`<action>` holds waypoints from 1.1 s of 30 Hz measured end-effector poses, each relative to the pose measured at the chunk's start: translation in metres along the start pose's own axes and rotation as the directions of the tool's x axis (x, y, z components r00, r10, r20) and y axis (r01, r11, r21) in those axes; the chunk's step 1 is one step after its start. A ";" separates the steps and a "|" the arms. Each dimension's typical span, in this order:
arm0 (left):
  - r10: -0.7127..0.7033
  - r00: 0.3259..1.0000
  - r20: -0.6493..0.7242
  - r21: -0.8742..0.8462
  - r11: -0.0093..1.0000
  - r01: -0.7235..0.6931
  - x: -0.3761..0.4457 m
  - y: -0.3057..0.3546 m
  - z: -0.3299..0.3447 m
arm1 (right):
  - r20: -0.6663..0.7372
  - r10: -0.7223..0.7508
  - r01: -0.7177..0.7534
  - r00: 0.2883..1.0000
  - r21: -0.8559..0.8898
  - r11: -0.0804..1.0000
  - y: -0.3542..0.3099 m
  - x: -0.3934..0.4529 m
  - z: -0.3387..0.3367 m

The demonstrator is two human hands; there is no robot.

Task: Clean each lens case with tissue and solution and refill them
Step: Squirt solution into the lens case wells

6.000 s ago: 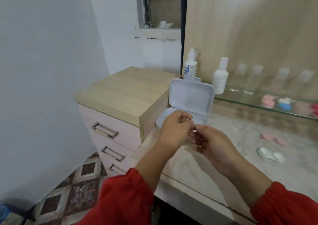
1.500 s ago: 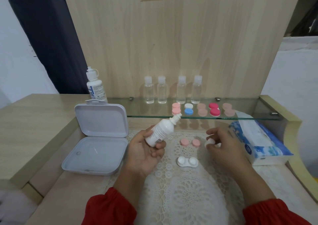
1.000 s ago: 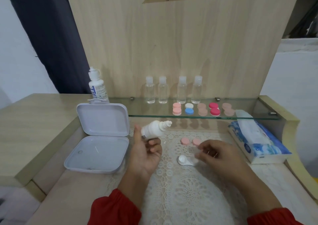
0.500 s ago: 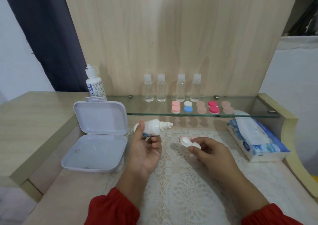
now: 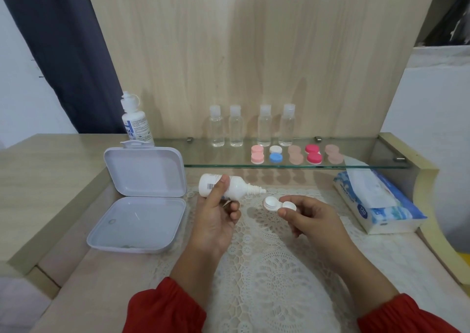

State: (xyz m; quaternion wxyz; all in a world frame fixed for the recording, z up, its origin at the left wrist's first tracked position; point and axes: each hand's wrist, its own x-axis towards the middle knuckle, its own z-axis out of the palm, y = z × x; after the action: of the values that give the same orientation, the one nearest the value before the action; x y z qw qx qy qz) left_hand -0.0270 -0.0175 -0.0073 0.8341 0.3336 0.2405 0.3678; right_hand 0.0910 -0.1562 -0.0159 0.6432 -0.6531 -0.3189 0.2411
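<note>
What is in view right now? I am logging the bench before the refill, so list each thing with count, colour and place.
Solution bottle: one, white, tipped sideways in left hand.
Open lens case: one, white, in right hand.
Capped lens cases: five, pink, white-blue, beige, red, beige, on glass shelf.
Clear bottles: four, back of shelf.
Labelled bottle: one, white, left end.
Hinged box: one, white, open, left.
Tissue pack: one, blue-white, right.
Lace mat: one, white, centre.
Left hand: grips solution bottle.
Right hand: holds open lens case.
</note>
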 end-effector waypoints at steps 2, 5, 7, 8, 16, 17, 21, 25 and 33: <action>0.037 0.999 0.008 0.030 0.999 -0.037 -0.001 0.000 0.001 | 0.010 -0.004 0.004 1.000 -0.002 1.000 0.000 0.000 0.000; 0.081 0.997 0.017 0.056 0.995 -0.082 -0.002 0.000 0.002 | 0.014 -0.006 0.006 1.000 0.003 1.000 0.001 0.000 0.000; 0.103 0.994 0.027 0.082 0.991 -0.105 -0.003 0.000 0.003 | 0.018 -0.007 0.007 1.000 0.007 1.000 0.001 0.000 0.000; 0.112 0.993 0.032 0.096 0.989 -0.114 -0.003 0.000 0.003 | 0.020 -0.007 0.007 1.000 0.009 1.000 0.001 0.000 0.001; 0.170 0.983 0.067 0.161 0.971 -0.179 -0.004 -0.001 0.003 | 0.018 -0.011 0.011 1.000 -0.005 1.000 0.001 0.000 0.001; 0.172 0.983 0.066 0.160 0.970 -0.181 -0.004 -0.001 0.003 | 0.019 -0.010 0.010 1.000 -0.004 1.000 0.002 0.000 0.001; 0.174 0.984 0.050 0.149 0.972 -0.179 -0.003 0.000 0.003 | 0.018 -0.006 0.006 1.000 -0.002 1.000 0.003 0.001 0.001; 0.182 0.982 0.056 0.135 0.973 -0.188 -0.003 0.000 0.003 | 0.031 -0.016 0.016 0.999 0.002 1.000 0.003 0.000 0.001; 0.194 0.979 0.068 0.152 0.968 -0.202 -0.003 0.000 0.003 | 0.035 -0.008 0.007 0.999 0.008 1.000 0.002 0.000 0.001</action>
State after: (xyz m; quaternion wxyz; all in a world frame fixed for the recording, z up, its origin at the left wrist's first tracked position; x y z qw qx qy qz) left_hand -0.0270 -0.0205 -0.0050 0.7702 0.4304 0.2121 0.4201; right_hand 0.0904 -0.1549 -0.0181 0.6409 -0.6451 -0.3316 0.2512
